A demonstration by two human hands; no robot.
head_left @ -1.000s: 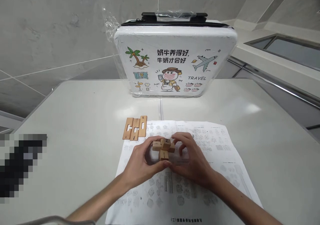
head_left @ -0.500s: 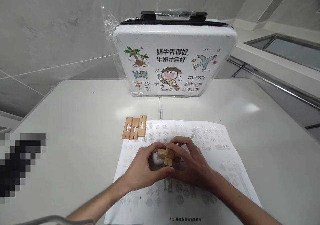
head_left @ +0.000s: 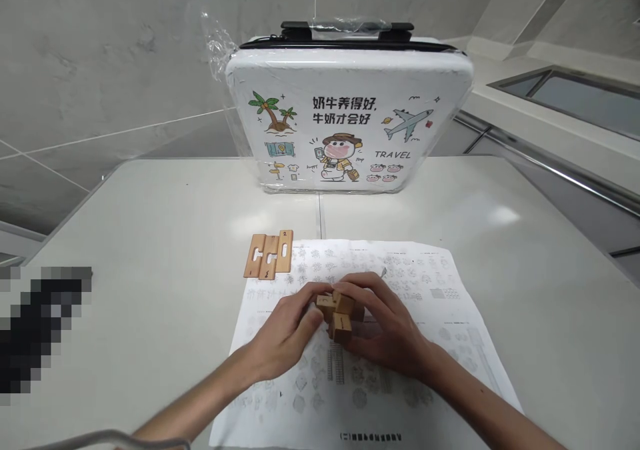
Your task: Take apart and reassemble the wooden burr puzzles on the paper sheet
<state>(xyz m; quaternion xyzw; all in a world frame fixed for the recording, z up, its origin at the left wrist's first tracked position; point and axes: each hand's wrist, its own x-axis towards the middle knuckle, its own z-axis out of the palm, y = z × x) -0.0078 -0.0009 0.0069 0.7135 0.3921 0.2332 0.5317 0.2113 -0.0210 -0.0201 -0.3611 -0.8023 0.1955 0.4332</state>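
Between my two hands is a wooden burr puzzle [head_left: 342, 322] of interlocking light-brown blocks, with small dark marks on some faces. My left hand [head_left: 286, 330] grips its left side, thumb and fingers closed against a block. Around its right and far sides curls my right hand [head_left: 393, 323], fingers over the top and thumb low at the near side. Parts of the puzzle are hidden behind the fingers. Below it lies a large printed sheet [head_left: 280, 383] with rows of small puzzle drawings. Three flat wooden pieces [head_left: 269, 255] with cut-out slots and handwritten numbers lie at the sheet's far left corner.
A white case [head_left: 350, 123] with cartoon prints and a black handle stands at the back of the white table [head_left: 150, 237], wrapped in clear plastic. A pixelated dark object [head_left: 40, 330] is at the left. A grey curved bar [head_left: 110, 439] crosses the lower left corner.
My left thumb has shifted from the near end of the puzzle to its left side. The puzzle has turned slightly, and its near block shows more. The flat pieces have not moved.
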